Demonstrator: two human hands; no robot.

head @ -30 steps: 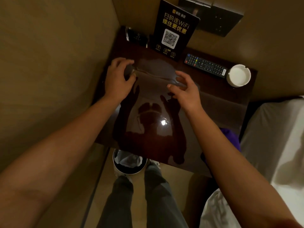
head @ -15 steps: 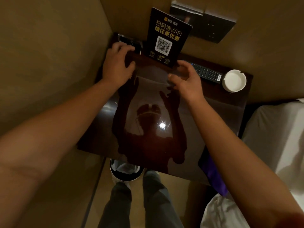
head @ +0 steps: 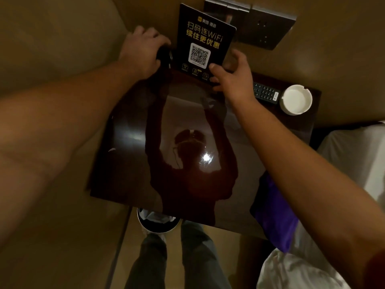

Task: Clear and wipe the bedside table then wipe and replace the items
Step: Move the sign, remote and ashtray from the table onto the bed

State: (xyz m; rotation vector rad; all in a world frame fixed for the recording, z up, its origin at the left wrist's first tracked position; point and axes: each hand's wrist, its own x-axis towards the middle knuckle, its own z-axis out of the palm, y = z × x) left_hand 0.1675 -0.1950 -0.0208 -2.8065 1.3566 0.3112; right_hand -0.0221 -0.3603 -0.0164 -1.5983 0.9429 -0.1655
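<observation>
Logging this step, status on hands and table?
Left hand grips dark object at back corner. Right hand open at WiFi sign. Remote, ashtray uncleared.

A hotel bedroom; a glossy dark bench (head: pixel 129 147) stands in a corner beside a bed (head: pixel 354 155) with white linen; on it stands a black sign (head: pixel 205 36) with a QR code and "WiFi" in its Chinese text; near it lie a remote (head: pixel 265 93) and a white ashtray (head: pixel 295 99); a metal switch panel (head: pixel 268 28) is on the wall, a lined bin (head: pixel 157 222) below.
</observation>
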